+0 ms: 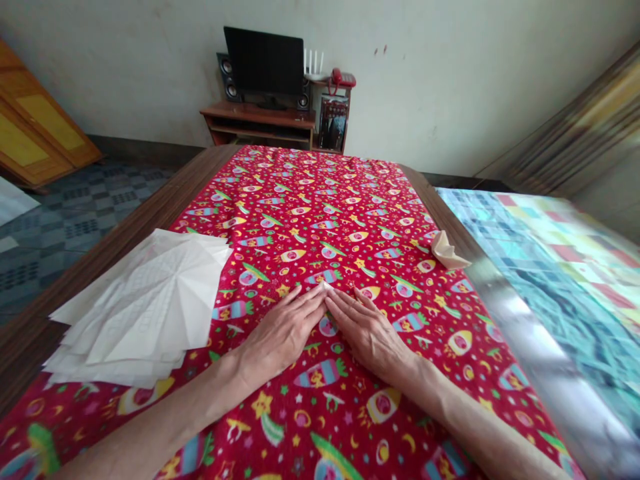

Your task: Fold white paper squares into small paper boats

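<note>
On the red patterned cloth, my left hand (pixel 289 327) and my right hand (pixel 369 328) meet at the fingertips. Between them shows the small white tip of a folded paper (pixel 327 287), and the rest of it is hidden under my fingers. The fingers of both hands are close together and hold the paper down against the cloth. To the left lies a loose stack of creased white paper sheets (pixel 150 300), the top one with folds radiating from its middle. A folded paper shape (pixel 448 252) with pointed corners sits by the cloth's right edge.
The red cloth (pixel 320 220) covers most of a long brown table (pixel 150 220). Beyond its far end stand a monitor (pixel 265 67), speakers and a red telephone (pixel 343 78) on a desk. A bed with a patchwork cover (pixel 555 267) is at the right, a wooden cabinet (pixel 40 127) at the left.
</note>
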Demonstrator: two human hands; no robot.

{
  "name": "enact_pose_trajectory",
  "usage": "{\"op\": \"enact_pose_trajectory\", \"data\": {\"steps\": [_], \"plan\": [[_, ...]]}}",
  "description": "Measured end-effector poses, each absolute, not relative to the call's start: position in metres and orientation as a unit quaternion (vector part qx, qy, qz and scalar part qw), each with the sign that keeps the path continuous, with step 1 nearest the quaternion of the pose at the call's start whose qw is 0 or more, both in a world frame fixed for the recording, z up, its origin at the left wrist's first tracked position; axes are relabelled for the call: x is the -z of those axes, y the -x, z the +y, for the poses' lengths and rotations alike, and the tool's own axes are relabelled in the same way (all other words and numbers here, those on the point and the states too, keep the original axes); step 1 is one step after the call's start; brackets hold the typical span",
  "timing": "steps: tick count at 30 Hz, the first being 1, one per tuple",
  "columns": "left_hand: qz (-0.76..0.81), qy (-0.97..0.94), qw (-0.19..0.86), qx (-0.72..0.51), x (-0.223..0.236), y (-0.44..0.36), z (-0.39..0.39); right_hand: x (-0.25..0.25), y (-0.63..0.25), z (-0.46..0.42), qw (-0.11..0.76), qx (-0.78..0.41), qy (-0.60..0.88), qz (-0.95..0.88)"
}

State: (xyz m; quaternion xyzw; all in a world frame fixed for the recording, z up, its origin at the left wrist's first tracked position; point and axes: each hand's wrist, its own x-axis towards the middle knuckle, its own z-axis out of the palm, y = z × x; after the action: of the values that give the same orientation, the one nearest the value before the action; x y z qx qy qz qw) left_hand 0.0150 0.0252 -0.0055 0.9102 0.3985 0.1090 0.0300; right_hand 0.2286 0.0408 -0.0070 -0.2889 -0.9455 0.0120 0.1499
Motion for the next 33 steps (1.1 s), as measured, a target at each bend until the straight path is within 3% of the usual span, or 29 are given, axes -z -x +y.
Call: {"op": "enact_pose_trajectory", "data": {"steps": [4, 19, 29, 33], "plan": [[0.417, -0.903, 0.017, -0.101, 0.001, -0.014, 0.019, 0.005, -0.238, 0.040, 0.110, -0.043, 0.295, -0.948], [0.446, -0.886, -0.030, -0.122, 0.003, 0.012, 0.006, 0.010, -0.255, 0.042, 0.149, -0.055, 0.285, -0.945], [0.474, -0.857, 0.006, -0.203, 0.007, 0.004, 0.023, 0.007, -0.243, 0.048, 0.193, -0.035, 0.337, -0.921], [0.508, -0.838, 0.028, -0.198, 0.006, -0.012, 0.037, 0.000, -0.225, 0.055, 0.168, 0.033, 0.370, -0.913]]}}
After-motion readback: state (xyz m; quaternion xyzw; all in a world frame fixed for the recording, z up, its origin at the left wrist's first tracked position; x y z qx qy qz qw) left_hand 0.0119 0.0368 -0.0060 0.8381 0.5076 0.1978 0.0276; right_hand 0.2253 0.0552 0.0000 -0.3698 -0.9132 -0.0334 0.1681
